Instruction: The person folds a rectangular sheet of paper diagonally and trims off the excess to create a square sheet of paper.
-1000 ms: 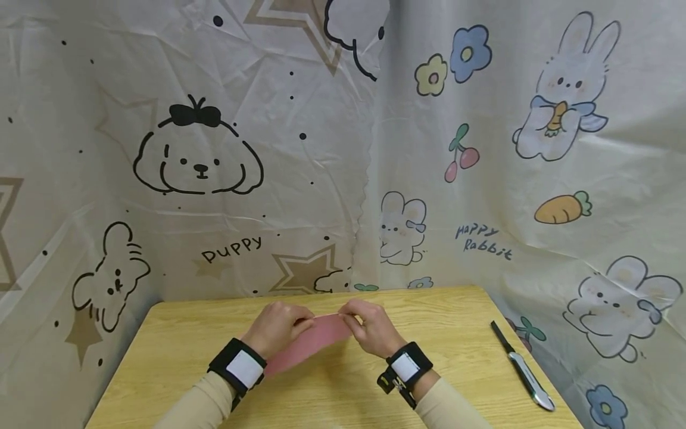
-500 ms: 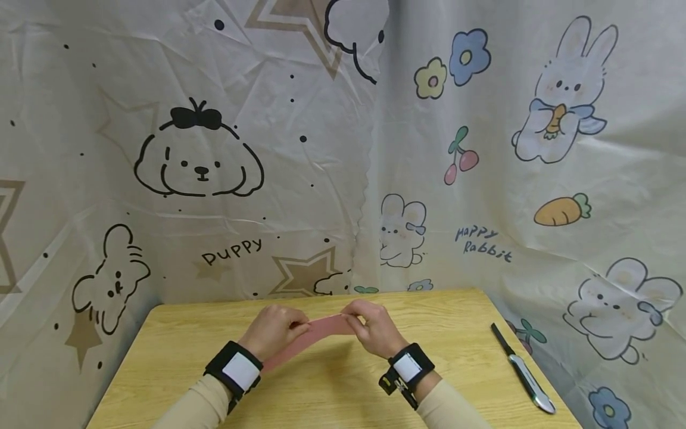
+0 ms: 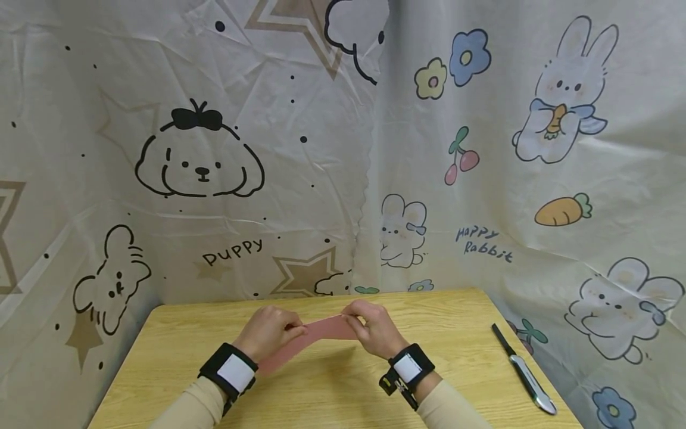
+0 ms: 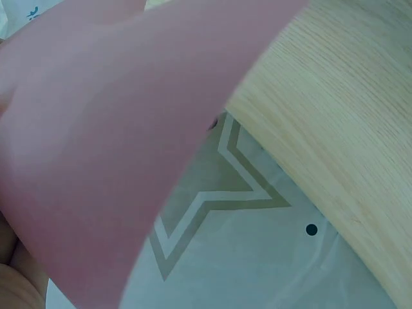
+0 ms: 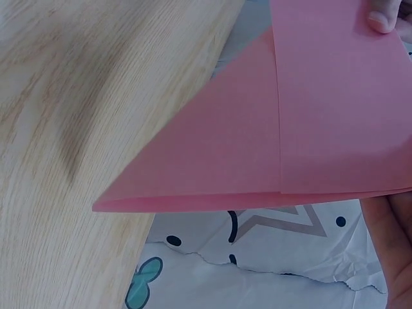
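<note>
A pink sheet of folded paper [image 3: 316, 333] is stretched between my hands above the table. My left hand [image 3: 271, 329] pinches its upper edge between thumb and fingers. At the paper's far right end, my right hand [image 3: 373, 329] pinches it the same way. The right wrist view shows overlapping layers of the pink paper [image 5: 212, 135], with a slanting edge running down to a pointed corner and a folded lower edge. In the left wrist view the curved paper [image 4: 122, 122] covers much of the picture, and part of a hand [image 4: 19, 277] shows behind it at lower left.
A folding knife [image 3: 527, 378] with a dark blade and a silver-and-black handle lies along the right edge of the wooden table [image 3: 439, 322]. White sheeting [image 3: 300, 179] printed with cartoon animals hangs behind and beside the table.
My left hand has shifted slightly left and down along with its side of the paper, so more of the paper shows between the hands. My right hand has barely moved.
</note>
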`<action>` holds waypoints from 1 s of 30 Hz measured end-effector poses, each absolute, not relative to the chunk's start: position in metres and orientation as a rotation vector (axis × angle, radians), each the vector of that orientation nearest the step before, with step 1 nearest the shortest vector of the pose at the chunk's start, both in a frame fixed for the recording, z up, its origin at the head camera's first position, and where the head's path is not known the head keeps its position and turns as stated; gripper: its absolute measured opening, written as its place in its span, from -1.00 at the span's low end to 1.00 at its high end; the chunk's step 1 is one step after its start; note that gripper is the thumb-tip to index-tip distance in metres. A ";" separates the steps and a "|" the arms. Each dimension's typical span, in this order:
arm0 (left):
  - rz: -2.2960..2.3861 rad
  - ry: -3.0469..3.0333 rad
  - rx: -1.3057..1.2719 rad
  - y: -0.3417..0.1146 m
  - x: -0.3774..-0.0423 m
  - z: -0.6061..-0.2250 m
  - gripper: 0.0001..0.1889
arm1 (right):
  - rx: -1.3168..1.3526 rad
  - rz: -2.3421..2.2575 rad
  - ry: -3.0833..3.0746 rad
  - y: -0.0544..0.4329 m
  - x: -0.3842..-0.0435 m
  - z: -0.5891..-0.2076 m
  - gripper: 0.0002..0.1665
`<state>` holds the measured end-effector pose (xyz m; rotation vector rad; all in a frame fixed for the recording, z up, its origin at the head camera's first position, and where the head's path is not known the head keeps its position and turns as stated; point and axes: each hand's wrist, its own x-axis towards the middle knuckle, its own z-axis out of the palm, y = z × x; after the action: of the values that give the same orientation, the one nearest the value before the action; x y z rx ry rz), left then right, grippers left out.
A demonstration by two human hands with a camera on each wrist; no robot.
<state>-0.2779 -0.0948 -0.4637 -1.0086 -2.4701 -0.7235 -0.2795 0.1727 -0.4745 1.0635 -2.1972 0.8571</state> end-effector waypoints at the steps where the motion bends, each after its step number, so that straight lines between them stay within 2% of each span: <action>1: -0.726 -2.469 -1.003 -0.096 -0.278 -0.464 -0.91 | 1.057 0.858 -2.198 0.173 -0.279 -0.474 -0.93; 30: -0.691 -2.436 -0.977 -0.115 -0.282 -0.479 -0.85 | 1.004 0.838 -2.228 0.180 -0.280 -0.471 -0.92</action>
<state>-0.2818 -0.1153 -0.4786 -0.9775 -2.4364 -0.6905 -0.2801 0.1801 -0.4710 1.0041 -2.2283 0.8379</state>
